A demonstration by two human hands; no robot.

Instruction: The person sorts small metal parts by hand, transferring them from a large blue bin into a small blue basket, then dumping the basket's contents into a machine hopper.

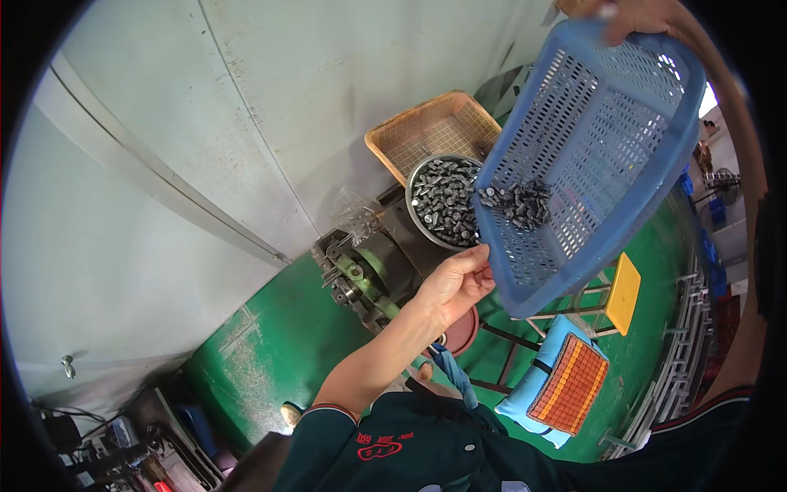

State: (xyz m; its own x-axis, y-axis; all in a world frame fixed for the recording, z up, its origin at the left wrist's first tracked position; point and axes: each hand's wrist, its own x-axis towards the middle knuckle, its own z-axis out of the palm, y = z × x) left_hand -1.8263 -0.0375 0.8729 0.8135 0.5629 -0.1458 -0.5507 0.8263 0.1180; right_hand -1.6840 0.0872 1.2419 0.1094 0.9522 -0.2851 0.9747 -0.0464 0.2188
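A blue slotted plastic basket (611,243) is tilted in front of me, its lower end against a round metal bowl (443,242). My right hand (643,18) grips the basket's raised far rim at the upper right. At the low near corner, my left hand (461,285) is closed on the rim with thumb and fingers. Small dark metal parts (525,207) are heaped at the basket's low end, beside the bowl. More such dark parts (443,197) fill the bowl. Their exact kind is too small to tell.
Behind the bowl lies a tan plastic crate (430,135) by a pale wall. A green machine (369,275) stands left of the bowl. Nearer me are a yellow-topped stool (624,293) and a seat with a beaded cushion (568,384). Metal racks (668,373) line the right.
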